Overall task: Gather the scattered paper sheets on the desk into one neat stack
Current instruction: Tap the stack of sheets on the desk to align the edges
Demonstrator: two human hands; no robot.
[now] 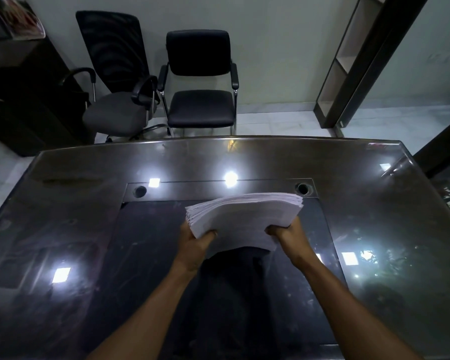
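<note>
Holding the paper stack [244, 219] mid-frame above the tabletop [89, 203], left hand [196, 242] and right hand [286, 236] clamped on its near corners; sagging sheets could slip and fan out

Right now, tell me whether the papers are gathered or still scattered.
Gathered: one stack of papers, held above the desk by the left hand and right hand.

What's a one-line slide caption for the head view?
Both hands, left hand and right hand, grip a paper stack above the glossy desk.
</note>
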